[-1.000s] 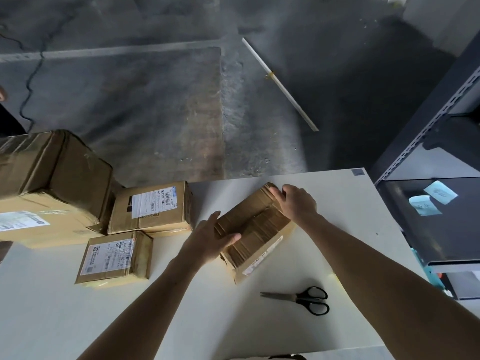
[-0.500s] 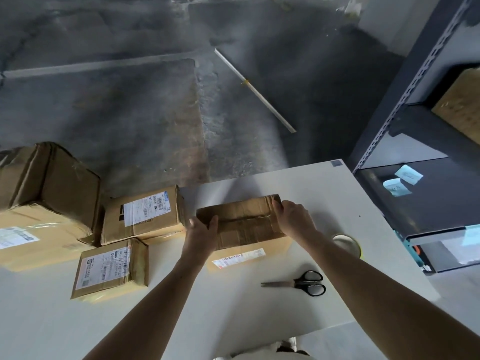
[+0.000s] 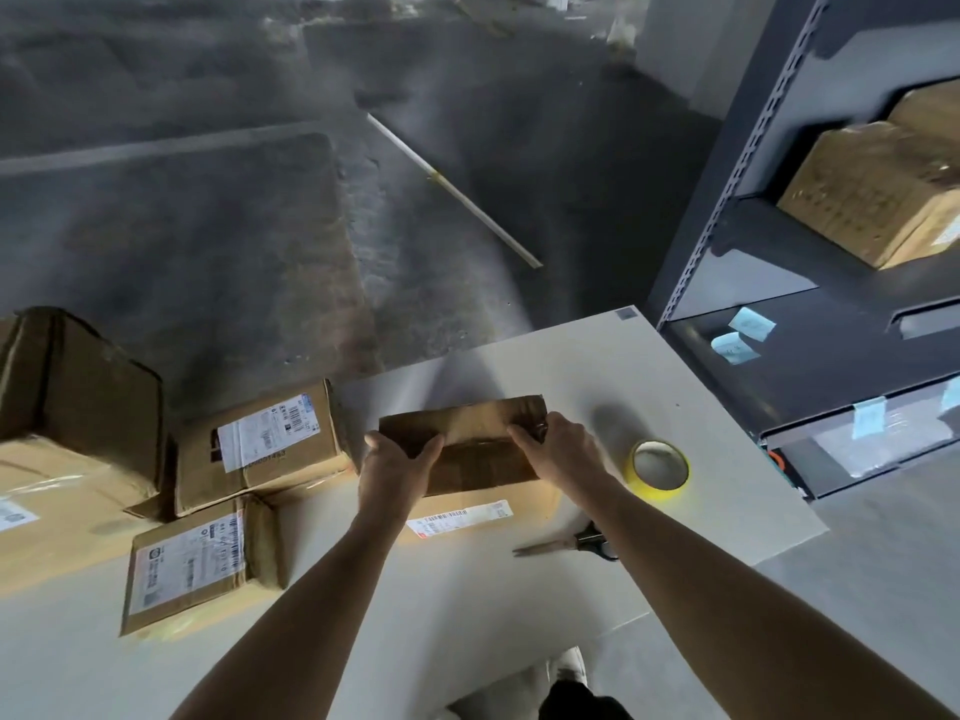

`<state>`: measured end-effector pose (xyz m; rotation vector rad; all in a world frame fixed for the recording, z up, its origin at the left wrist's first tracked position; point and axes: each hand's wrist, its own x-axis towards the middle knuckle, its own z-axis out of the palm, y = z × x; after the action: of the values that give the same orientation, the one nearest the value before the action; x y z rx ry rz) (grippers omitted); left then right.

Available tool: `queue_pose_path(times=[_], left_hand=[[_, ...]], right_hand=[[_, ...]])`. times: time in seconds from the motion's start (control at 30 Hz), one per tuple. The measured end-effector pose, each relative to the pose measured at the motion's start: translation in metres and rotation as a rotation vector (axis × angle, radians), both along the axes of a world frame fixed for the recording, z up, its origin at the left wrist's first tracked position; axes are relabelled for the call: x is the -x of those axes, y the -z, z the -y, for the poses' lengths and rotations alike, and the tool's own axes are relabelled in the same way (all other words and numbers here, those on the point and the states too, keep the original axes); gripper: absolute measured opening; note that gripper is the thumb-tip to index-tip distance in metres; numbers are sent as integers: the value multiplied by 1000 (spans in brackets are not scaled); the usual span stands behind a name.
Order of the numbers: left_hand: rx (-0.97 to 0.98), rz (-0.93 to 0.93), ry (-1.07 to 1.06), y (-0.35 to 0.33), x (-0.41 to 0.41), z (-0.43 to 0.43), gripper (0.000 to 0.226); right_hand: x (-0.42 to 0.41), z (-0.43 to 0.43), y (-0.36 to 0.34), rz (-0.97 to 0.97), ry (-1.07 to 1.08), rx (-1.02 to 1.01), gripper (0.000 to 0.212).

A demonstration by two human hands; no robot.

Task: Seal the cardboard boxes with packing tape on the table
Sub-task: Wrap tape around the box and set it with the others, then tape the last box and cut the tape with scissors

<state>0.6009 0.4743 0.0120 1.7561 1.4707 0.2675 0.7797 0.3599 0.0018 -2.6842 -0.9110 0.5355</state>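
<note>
While the left hand and right hand grip the cardboard box by its ends, fingers curled over its top, it rests on the desk just left of the yellow tape roll. Positioning seems underway; next, the right hand must fetch that roll.

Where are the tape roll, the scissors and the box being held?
tape roll (image 3: 655,494), head view, yellow front wall.
scissors (image 3: 548,547), head view, blades.
box (image 3: 478,459), head view, middle of top face.
</note>
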Motion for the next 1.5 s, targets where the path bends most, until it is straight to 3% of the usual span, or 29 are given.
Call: queue_pose_path(times=[0.3,0.5,0.6,0.73,0.93,1.13,1.3,1.5], left_hand=[[-33,-27,-7,0,3,-1,41],[-14,-54,-58,1,3,1,43],[-189,-77,-64,-2,-3,1,50],[-488,-27,157,-14,-43,13,50],[-554,195,558,-22,-128,69,28],[-371,160,778,-9,-185,116,30],[-166,-72,825,27,-204,135,45],[-41,-217,846,58,-210,146,35]], right_hand=[[-4,1,-3,-42,34,-78,50],[-21,9,-6,-232,34,-108,57],[-38,21,-10,-289,68,-164,62],[-59,36,-16,-163,29,-242,44],[-95,65,-20,-129,45,-385,16],[-127,105,4,-161,22,-294,15],[-133,135,38,-118,-172,-66,44],[-136,144,67,-47,-420,143,65]])
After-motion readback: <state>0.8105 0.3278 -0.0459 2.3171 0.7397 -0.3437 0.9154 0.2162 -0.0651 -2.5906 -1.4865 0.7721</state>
